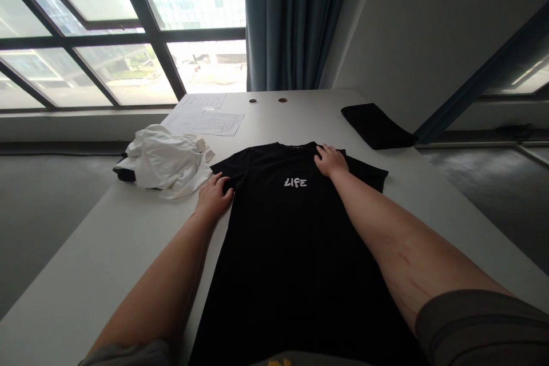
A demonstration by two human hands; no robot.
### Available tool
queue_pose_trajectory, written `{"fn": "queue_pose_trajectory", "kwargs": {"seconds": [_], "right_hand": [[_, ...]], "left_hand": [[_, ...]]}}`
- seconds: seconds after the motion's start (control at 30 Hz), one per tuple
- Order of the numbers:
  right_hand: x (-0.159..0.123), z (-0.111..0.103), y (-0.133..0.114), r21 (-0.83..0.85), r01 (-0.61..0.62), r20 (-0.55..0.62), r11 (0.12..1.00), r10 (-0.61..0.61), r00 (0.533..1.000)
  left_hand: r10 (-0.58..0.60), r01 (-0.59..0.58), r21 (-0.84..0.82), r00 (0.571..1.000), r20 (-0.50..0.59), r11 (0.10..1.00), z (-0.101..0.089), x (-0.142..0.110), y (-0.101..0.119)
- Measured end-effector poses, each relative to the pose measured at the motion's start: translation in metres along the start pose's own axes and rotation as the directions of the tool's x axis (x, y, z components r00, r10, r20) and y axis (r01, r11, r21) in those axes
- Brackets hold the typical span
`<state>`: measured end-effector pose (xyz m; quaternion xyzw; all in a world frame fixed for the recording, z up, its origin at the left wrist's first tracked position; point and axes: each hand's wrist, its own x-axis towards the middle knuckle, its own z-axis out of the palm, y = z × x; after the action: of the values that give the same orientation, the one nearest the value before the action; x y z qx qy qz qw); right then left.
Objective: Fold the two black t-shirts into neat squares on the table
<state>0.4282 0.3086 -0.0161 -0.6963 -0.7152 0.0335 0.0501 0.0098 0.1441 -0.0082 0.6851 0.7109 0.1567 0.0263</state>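
Note:
A black T-shirt (pixel 291 240) with white lettering on the chest lies spread flat on the white table (pixel 107 251), collar away from me. My left hand (pixel 213 197) rests at the shirt's left sleeve edge, fingers curled down onto the fabric and the table. My right hand (pixel 330 161) lies flat near the right shoulder, just beside the collar, fingers stretched forward and pressing on the cloth. Neither hand holds anything lifted.
A crumpled pile of white clothes (pixel 165 163) sits left of the shirt, over something dark. Printed paper sheets (pixel 206 117) lie further back. A folded black garment (pixel 377 124) rests at the far right. Window, curtain and wall stand behind the table.

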Motion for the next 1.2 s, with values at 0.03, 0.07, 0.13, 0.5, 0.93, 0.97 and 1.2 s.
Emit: {"fn": "queue_pose_trajectory", "kwargs": {"seconds": [0.03, 0.07, 0.13, 0.5, 0.93, 0.97, 1.2], "right_hand": [[0.000, 0.000, 0.000, -0.001, 0.002, -0.001, 1.000, -0.002, 1.000], [-0.001, -0.001, 0.000, -0.003, 0.002, -0.002, 1.000, -0.002, 1.000], [-0.001, -0.001, 0.000, -0.006, 0.006, -0.004, 1.000, -0.006, 1.000], [0.004, 0.006, 0.005, 0.005, 0.027, -0.068, 1.000, -0.026, 0.997], [0.004, 0.005, 0.005, 0.037, 0.034, -0.093, 0.999, -0.031, 0.995], [0.004, 0.005, 0.005, 0.041, 0.035, -0.094, 0.999, -0.031, 0.995], [0.004, 0.007, 0.006, 0.039, 0.039, -0.124, 0.998, -0.034, 0.992]], "left_hand": [[-0.013, 0.013, -0.010, 1.000, -0.024, 1.000, -0.001, 0.000, 0.001], [-0.030, 0.029, -0.016, 0.998, -0.047, 0.999, -0.001, 0.000, 0.001], [-0.059, 0.058, -0.019, 0.995, -0.084, 0.998, -0.003, 0.000, 0.003], [-0.155, 0.159, 0.060, 0.986, -0.056, 0.985, -0.014, -0.001, 0.007], [-0.117, 0.121, 0.044, 0.990, -0.076, 0.992, -0.009, -0.001, 0.004], [-0.110, 0.114, 0.039, 0.991, -0.077, 0.993, -0.008, -0.001, 0.004], [-0.099, 0.098, -0.013, 0.991, -0.094, 0.995, -0.002, 0.003, 0.002]]}}
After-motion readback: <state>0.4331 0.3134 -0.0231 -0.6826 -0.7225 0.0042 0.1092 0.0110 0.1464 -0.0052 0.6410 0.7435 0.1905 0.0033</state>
